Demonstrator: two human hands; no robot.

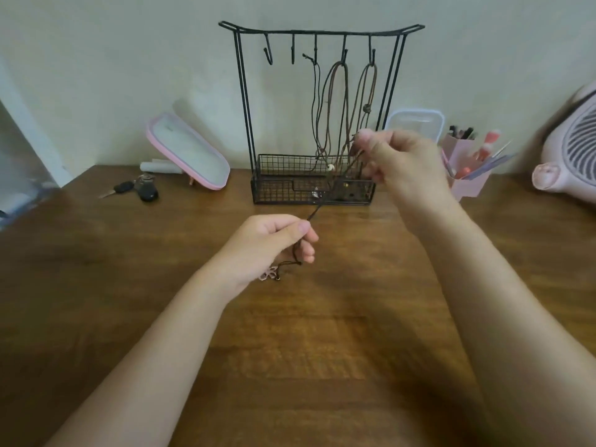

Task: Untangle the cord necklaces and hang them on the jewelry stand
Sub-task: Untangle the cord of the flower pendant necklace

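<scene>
A black wire jewelry stand (245,101) stands at the back of the wooden table, with several hooks along its top bar. Three cord necklaces hang from the right-hand hooks: a thin dark one (315,101), a brown one (338,101) and a brown one with a knot (367,91). My left hand (274,243) pinches a dark cord (314,212) between thumb and forefinger; a pink pendant (268,273) dangles below it. The cord runs up and right to my right hand (396,159), which pinches its other end in front of the stand's basket.
A pink-rimmed lid (190,153) leans on the wall at left, with car keys (138,188) beside it. A clear container (416,122), a pink pen holder (467,169) and a pink fan (571,146) stand at right. The wooden table (322,317) stretches toward me.
</scene>
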